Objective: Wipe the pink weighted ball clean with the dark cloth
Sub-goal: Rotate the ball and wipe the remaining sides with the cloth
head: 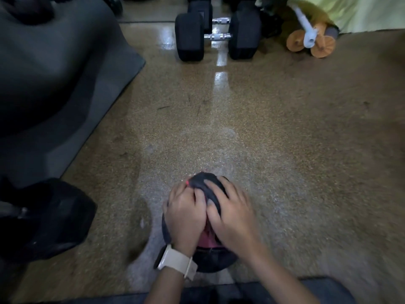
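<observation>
- The floor [285, 139] is speckled tan and glossy, with a pale streak of reflected light running from the far centre toward the near centre.
- A dark grey mat [54, 73] fills the far left; a black dumbbell [50, 216] lies near left, just beside the mat's edge.
- A pair of black dumbbells [217, 36] with chrome handles stands at the far centre. At the far right is an orange-wheeled roller [311, 42], next to a yellow-green fabric [350, 12].
- The pink weighted ball [208, 238] sits on the floor at near centre, mostly covered by the dark cloth [208, 187]; only a pink strip shows between the hands.
- The left hand [186, 213], with a cream watch [175, 262] on its wrist, lies on the ball's left side, its fingers bent and bunching the cloth.
- The right hand [232, 218] lies on the ball's right side, fingers spread and laid flat on the cloth, touching the left hand.
- Bare floor stretches from the ball to the far dumbbells and to the right.
</observation>
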Available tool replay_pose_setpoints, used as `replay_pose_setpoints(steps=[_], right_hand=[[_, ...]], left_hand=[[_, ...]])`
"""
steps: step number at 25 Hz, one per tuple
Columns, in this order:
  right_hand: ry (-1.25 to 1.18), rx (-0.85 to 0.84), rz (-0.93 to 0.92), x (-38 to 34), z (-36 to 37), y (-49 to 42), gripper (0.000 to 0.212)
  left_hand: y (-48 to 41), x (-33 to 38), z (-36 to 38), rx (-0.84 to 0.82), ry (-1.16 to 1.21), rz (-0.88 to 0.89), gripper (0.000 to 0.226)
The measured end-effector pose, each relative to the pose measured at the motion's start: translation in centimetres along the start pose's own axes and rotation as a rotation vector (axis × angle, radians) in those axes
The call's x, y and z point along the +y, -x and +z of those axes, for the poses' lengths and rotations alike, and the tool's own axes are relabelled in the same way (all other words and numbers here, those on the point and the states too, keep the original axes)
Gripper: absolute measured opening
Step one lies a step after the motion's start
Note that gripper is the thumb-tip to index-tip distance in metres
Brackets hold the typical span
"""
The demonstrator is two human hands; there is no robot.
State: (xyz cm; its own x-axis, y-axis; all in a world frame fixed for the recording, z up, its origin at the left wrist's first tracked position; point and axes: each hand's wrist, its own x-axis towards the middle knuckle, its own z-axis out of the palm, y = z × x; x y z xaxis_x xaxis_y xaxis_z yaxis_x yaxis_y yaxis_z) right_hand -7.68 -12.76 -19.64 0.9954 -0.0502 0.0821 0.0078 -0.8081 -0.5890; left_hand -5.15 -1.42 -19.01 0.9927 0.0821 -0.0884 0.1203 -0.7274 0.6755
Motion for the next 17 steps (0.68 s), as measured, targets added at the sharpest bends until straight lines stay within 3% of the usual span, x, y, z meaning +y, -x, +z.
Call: replay_pose_setpoints(steps=[3,4,8,11,14,17], right_hand=[[-0.174,-0.311,0.267,0.6,-1.3,-5.7,0.035],[-0.182,-0.312,0.314,1.0,-1.4,-6.5,0.035],[0.027,0.031,0.117,-1.5,0.2,3.6,0.049],[0.083,0.018,0.098,-0.9,0.6,5.3,0.056],[-0.008,-0.081,0.298,0.3,-0.6,-1.7,0.056],[0.038,0.046,0.238,-0.9,0.4,0.0,0.052]], left_hand=[[0.4,-0.6,0.3,-0.009,-0.012,-0.018,0.069],[0.7,-0.3,0.4,-0.011,-0.018,-0.046,0.072],[0.7,0.3,0.5,0.003,-0.006,-0.084,0.07],[0.6,-0.4,0.7,0.005,0.022,-0.059,0.062],[1.6,-0.6,0.7,0.014,0.004,-0.043,0.069],[1.3,-0.6,0.3,0.045,0.036,-0.08,0.072]])
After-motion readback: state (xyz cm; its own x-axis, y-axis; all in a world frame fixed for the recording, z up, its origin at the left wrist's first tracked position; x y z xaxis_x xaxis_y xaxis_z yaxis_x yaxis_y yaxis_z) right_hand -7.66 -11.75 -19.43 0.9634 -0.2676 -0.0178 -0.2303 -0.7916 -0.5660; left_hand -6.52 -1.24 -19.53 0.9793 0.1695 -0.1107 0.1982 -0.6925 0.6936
